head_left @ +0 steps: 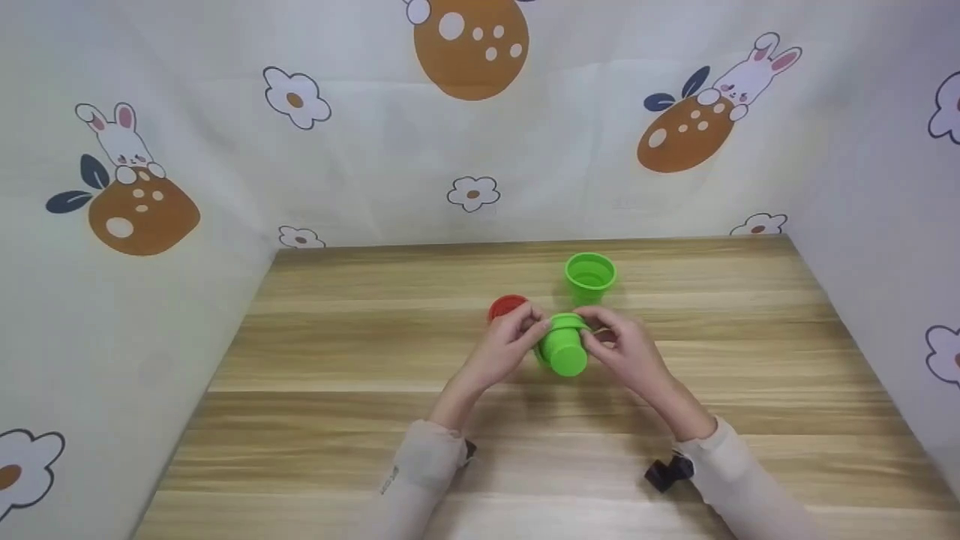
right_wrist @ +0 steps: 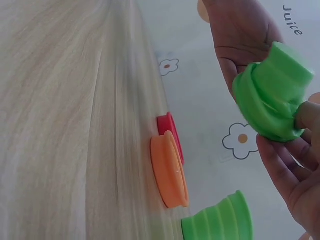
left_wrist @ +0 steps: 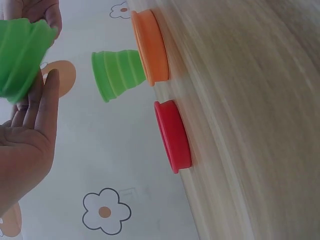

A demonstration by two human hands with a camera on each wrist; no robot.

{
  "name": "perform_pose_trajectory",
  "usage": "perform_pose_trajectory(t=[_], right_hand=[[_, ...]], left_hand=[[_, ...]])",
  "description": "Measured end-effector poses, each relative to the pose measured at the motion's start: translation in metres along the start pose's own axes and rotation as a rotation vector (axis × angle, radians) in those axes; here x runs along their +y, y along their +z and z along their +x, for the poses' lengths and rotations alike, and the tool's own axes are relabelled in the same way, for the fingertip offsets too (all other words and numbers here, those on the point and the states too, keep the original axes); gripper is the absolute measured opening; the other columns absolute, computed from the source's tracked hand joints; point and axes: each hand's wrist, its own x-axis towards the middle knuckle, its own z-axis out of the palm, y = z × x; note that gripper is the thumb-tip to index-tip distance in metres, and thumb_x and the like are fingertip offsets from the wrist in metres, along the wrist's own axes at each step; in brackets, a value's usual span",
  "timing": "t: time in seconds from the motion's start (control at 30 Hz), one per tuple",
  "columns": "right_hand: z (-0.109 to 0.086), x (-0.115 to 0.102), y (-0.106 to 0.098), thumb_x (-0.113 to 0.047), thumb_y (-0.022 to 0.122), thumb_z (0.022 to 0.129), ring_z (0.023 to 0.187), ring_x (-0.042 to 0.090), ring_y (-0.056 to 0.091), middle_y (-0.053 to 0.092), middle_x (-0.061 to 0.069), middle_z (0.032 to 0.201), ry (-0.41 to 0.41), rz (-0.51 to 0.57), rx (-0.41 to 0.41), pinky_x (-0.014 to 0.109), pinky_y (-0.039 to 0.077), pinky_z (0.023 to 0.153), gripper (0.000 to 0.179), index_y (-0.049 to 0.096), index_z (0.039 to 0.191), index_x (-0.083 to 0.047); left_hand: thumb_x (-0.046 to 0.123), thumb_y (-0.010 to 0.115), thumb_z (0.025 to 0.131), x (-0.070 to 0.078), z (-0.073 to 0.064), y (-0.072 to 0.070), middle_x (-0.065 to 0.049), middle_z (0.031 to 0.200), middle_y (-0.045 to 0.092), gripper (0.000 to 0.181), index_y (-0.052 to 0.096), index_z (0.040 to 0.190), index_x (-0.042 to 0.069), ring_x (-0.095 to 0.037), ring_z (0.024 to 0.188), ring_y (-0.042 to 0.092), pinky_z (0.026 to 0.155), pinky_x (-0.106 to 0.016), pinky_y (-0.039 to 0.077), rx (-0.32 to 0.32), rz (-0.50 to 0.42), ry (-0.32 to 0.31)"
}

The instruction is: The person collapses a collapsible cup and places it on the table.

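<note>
Both hands hold a green collapsible cup above the table, its base tipped toward the head camera. My left hand grips the rim side from the left, and my right hand pinches the other side. In the right wrist view the cup's soft wall is creased and partly folded in under my right thumb. Just beyond the hands a second green cup stands upright and extended. A flat red collapsed cup lies past my left fingers. An orange collapsed cup shows in the wrist views, largely hidden in the head view.
The wood-grain table is bounded at the back and sides by a pale curtain printed with rabbits, fruit and flowers. A black wrist device sits at the right sleeve, with another partly showing at the left.
</note>
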Motion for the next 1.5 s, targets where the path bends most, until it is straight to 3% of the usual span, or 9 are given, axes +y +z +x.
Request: perform_pose_trajectory(t=[0.3,0.6,0.83,0.97,1.3,1.5], right_hand=[[-0.0003,0.0033,-0.0013,0.005,0.065,0.090,0.086,0.001,0.064,0.074,0.015,0.102,0.005,-0.027,0.019,0.017,0.058,0.073,0.023,0.070,0.113,0.003],[0.0013,0.0036,-0.0046,0.001,0.063,0.093,0.087,0.001,0.063,0.072,0.014,0.102,0.062,0.015,-0.023,0.016,0.058,0.075,0.022,0.069,0.114,0.002],[0.0027,0.0041,-0.0062,-0.004,0.064,0.095,0.086,0.002,0.063,0.071,0.013,0.100,0.086,0.040,-0.051,0.017,0.058,0.077,0.023,0.068,0.117,0.001],[0.0032,0.0036,-0.0073,-0.006,0.063,0.096,0.091,0.004,0.065,0.071,0.015,0.105,0.101,0.074,-0.060,0.024,0.060,0.081,0.025,0.066,0.120,0.001],[0.0046,0.0048,-0.0077,-0.003,0.057,0.098,0.097,0.004,0.066,0.067,0.024,0.117,0.135,0.234,-0.066,0.023,0.060,0.081,0.030,0.060,0.126,0.006],[0.0038,0.0056,-0.0087,0.000,0.057,0.097,0.100,0.006,0.068,0.070,0.000,0.112,0.139,0.341,-0.066,0.026,0.061,0.082,0.034,0.056,0.130,0.008]], left_hand=[[0.019,0.056,0.101,0.0027,0.0006,0.0006,-0.019,0.103,0.071,0.023,0.058,0.110,-0.003,-0.014,0.090,0.066,0.080,-0.024,0.055,-0.039,0.002,-0.050],[0.011,0.058,0.099,-0.0015,0.0007,0.0000,-0.023,0.119,0.068,0.023,0.056,0.116,-0.005,-0.029,0.111,0.067,0.094,-0.031,0.057,-0.056,-0.061,-0.059],[0.009,0.056,0.098,-0.0006,-0.0014,-0.0021,-0.024,0.121,0.067,0.023,0.055,0.116,-0.005,-0.032,0.115,0.067,0.096,-0.034,0.057,-0.052,-0.052,-0.046],[0.009,0.055,0.098,-0.0006,-0.0009,-0.0027,-0.024,0.122,0.067,0.023,0.054,0.116,-0.006,-0.033,0.116,0.066,0.097,-0.035,0.057,-0.042,-0.060,-0.047],[0.008,0.052,0.100,-0.0014,0.0006,-0.0029,-0.025,0.122,0.066,0.021,0.053,0.117,-0.005,-0.033,0.118,0.064,0.097,-0.035,0.056,-0.011,-0.090,-0.048],[0.009,0.051,0.102,-0.0024,0.0009,-0.0032,-0.027,0.121,0.065,0.024,0.050,0.121,-0.007,-0.028,0.110,0.067,0.090,-0.032,0.059,0.016,-0.151,-0.064]])
